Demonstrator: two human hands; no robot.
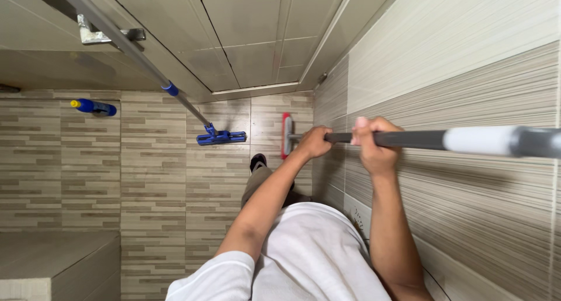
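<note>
— Two hands on one pole, is that right?

— Yes. The right hand [374,142] is wrapped fully round the dark grey part of the long handle [409,139], fingers curled over the top. The left hand [314,142] is closed round the same handle further down, nearer the head.

— And where does the handle lead?

— Down to a red and white scrubbing brush [286,135], whose head sits on the striped floor tiles [152,161] right at the foot of the tiled wall [456,61]. The other way, the handle turns white and then grey again, running out of view on the right.

— What lies around it?

— Just beside the brush, a blue flat mop [221,137] rests on the floor, its grey pole [134,52] slanting up to the top left. Well apart, at the left, a blue bottle with a yellow cap [93,107] lies on the tiles. The person's dark shoe [258,161] stands near the brush, and a white shirt [315,254] fills the bottom of the view.
</note>
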